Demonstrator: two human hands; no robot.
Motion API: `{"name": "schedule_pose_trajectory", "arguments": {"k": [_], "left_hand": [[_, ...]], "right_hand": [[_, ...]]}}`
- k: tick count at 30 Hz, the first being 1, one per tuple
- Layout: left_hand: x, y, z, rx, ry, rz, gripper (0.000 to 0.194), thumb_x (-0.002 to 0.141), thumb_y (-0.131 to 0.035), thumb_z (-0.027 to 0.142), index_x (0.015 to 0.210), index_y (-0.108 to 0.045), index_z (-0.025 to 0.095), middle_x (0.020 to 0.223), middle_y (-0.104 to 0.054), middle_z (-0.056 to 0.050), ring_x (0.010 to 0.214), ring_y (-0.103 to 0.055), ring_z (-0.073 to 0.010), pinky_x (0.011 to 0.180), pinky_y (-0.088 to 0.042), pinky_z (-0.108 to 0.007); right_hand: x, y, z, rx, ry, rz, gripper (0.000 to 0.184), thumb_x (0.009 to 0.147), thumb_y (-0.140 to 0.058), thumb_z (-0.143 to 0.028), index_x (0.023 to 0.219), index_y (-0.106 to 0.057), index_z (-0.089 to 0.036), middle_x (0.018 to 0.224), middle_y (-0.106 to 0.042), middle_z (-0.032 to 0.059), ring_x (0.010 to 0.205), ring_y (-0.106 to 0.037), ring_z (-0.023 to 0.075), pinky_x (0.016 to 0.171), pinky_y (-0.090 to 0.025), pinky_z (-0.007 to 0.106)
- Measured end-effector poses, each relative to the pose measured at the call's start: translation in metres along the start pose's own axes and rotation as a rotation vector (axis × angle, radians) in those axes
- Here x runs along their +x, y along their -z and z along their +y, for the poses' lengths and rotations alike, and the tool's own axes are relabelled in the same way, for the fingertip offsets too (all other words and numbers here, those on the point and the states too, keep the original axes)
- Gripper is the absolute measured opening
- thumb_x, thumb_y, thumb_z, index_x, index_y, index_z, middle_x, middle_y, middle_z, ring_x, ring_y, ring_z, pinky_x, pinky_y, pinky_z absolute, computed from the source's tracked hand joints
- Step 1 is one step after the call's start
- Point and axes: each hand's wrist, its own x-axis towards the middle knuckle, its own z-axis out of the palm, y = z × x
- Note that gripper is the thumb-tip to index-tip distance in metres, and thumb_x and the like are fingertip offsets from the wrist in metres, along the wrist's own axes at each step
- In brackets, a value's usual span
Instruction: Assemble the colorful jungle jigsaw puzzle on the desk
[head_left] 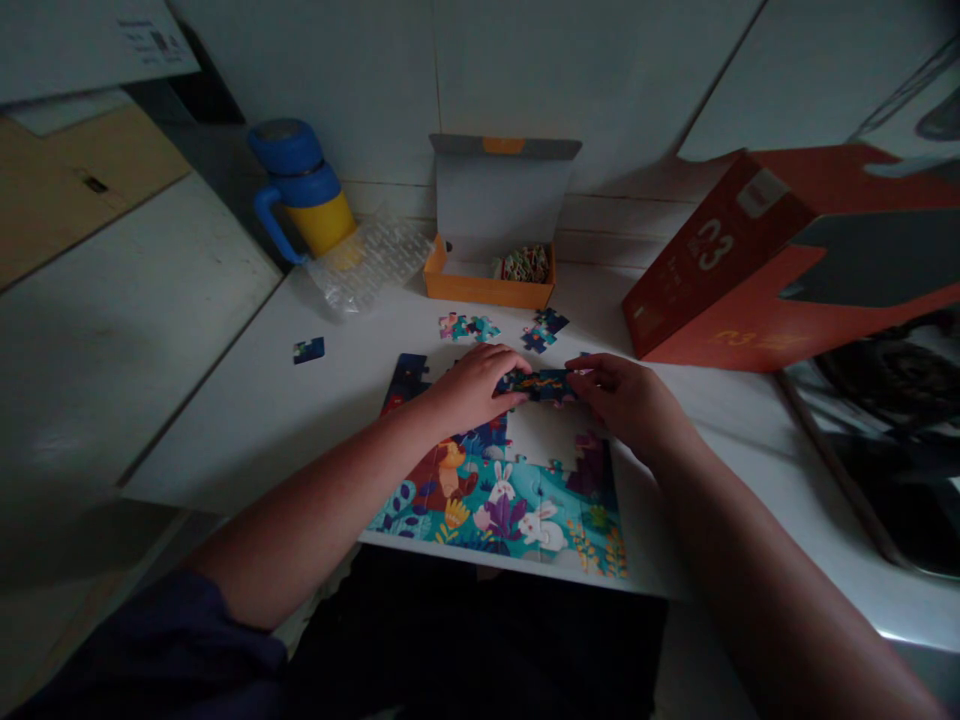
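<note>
A partly assembled jigsaw puzzle (480, 500) with rabbits and plants lies at the counter's front edge, with a white gap in its upper middle. Above that gap, a dark strip of joined puzzle pieces (541, 384) is held between both hands. My left hand (480, 385) pinches its left end between thumb and fingers. At the strip's right end, my right hand (619, 395) has its fingertips closed on it. Just beyond the hands lie loose pink and teal pieces (469, 327) and dark blue pieces (544, 330). A single puzzle piece (309, 349) lies apart at the left.
An open orange box (487, 290) with a bundle inside stands against the wall. Left of it are clear plastic wrap (360, 270) and a blue and yellow jug (307, 195). A large red box (720, 265) stands at the right, near a gas stove (892, 420).
</note>
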Motion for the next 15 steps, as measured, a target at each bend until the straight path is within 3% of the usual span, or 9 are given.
{"name": "schedule_pose_trajectory", "arguments": {"k": [6,15], "left_hand": [[-0.0008,0.0004,0.0003,-0.001,-0.010,0.007,0.030,0.095,-0.083,0.023,0.120,-0.066,0.022,0.123,-0.073,-0.009,0.121,-0.067,-0.0269,0.109,-0.055,-0.048],[0.0003,0.0000,0.0007,0.008,-0.007,0.008,0.031,0.094,-0.084,0.023,0.119,-0.066,0.022,0.122,-0.073,-0.009,0.121,-0.067,-0.0274,0.108,-0.056,-0.048]], "right_hand": [[0.0005,0.0055,0.0032,-0.136,0.046,0.083,0.037,0.086,-0.072,-0.048,0.111,-0.077,-0.021,0.084,-0.081,0.0070,0.064,-0.067,0.0199,0.055,-0.042,0.031],[0.0027,0.0049,0.0081,-0.203,0.103,0.105,0.033,0.090,-0.068,-0.045,0.111,-0.076,-0.021,0.086,-0.079,0.0055,0.064,-0.065,0.0183,0.058,-0.043,0.031]]}}
